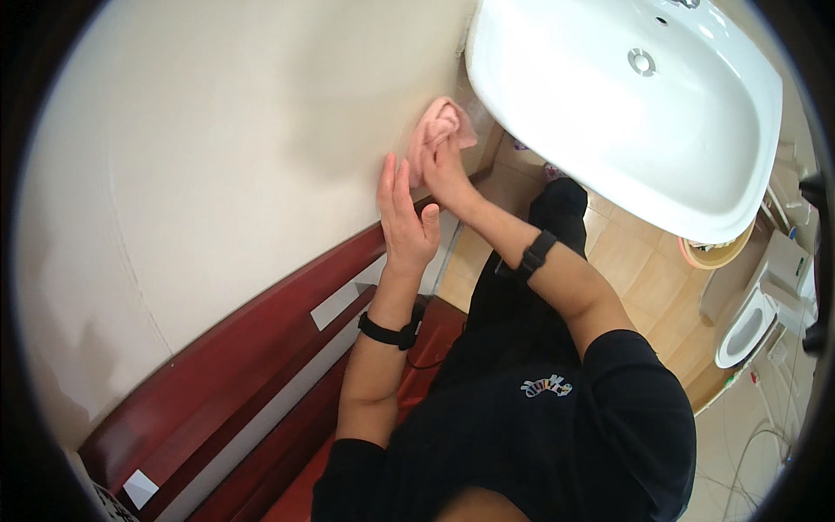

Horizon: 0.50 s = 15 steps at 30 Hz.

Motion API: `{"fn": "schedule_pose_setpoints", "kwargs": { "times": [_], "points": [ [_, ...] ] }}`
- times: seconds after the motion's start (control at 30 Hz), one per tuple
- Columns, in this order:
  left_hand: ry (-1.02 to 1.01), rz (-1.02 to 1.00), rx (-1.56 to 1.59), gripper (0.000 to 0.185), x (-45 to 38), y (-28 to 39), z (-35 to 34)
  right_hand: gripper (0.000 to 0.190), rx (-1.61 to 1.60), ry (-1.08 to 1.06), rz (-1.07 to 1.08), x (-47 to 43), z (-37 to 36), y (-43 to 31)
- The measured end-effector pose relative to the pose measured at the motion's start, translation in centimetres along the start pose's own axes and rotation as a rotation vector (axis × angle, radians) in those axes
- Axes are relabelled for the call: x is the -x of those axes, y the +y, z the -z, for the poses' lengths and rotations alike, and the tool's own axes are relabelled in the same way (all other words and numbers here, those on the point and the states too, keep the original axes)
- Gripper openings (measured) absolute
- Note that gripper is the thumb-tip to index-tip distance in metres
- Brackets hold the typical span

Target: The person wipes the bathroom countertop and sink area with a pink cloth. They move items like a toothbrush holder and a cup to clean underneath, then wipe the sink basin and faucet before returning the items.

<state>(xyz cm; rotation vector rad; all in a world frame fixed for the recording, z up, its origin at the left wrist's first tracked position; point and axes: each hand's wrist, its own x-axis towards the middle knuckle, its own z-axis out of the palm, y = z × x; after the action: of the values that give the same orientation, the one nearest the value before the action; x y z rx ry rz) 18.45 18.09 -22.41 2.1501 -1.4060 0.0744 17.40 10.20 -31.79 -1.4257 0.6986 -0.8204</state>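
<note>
A pink cloth (443, 124) is bunched under my right hand (449, 173), which presses it against the pale wall (248, 130) just left of the washbasin. My left hand (408, 228) is raised beside it with the fingers extended and the thumb apart, holding nothing; its fingertips are at the wall, though whether they touch it I cannot tell. Black straps circle both of my forearms. The fingers of my right hand are partly hidden in the folds of the cloth.
A white washbasin (587, 124) juts out at the upper right, close to my right hand. Below my hands runs a red wooden bench (228, 339) along the wall. A yellow basin (717, 256) stands under the washbasin, and a toilet (747, 329) is at the far right.
</note>
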Motion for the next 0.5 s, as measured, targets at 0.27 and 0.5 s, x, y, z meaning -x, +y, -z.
{"fn": "schedule_pose_setpoints", "kwargs": {
  "times": [0.27,0.5],
  "points": [
    [0.071,0.002,0.036,0.062,0.2,1.7,2.7,0.032,-0.296,-0.171,-0.079,2.8,0.7,-5.6],
    [0.261,-0.033,-0.028,0.061,0.7,3.8,6.7,0.036,-0.124,-0.304,-0.004,2.9,1.3,-8.6]
  ]
}}
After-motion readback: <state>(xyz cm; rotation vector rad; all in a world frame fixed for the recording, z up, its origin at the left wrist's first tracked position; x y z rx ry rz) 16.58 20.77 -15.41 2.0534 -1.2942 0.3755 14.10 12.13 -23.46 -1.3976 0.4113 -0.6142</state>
